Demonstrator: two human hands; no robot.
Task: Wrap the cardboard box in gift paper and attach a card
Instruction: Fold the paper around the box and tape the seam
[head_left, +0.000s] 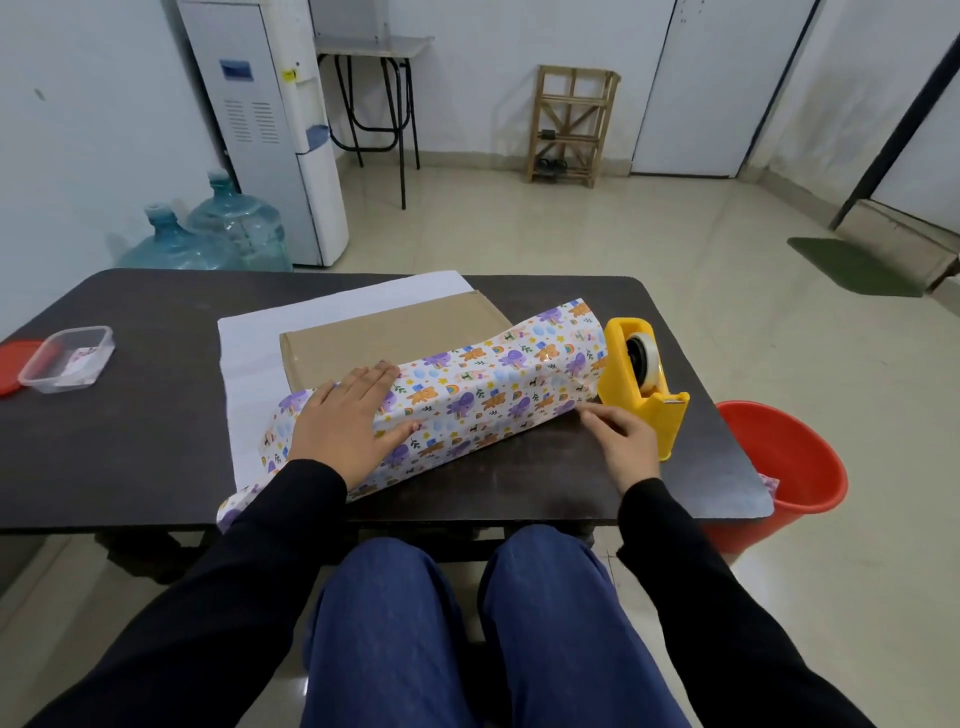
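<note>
Tabletop (156, 447), left to right:

1. Red lid (11, 366) at the left edge, with a clear tub (67, 358) just beside it. The tub's contents cannot be identified.
2. Box (384, 332): lies flat at the tabletop centre on the white underside of the paper (493, 384). The printed side of the paper is folded up over the near edge of the box. The far part of the box top is uncovered.
3. Left hand (345, 415): grip apart, fingers straight, palm pressed flat on the folded paper over the left end of the box.
4. Right hand (621, 441): fingertips at the right end of the paper, fingers partly curled. Whether the grip is clamped on the paper cannot be told.
5. Yellow dispenser (641, 384): stands upright just beyond the right hand, touching the right end of the paper.
6. Red bucket (779, 467): on the floor beside the right tabletop corner
</note>
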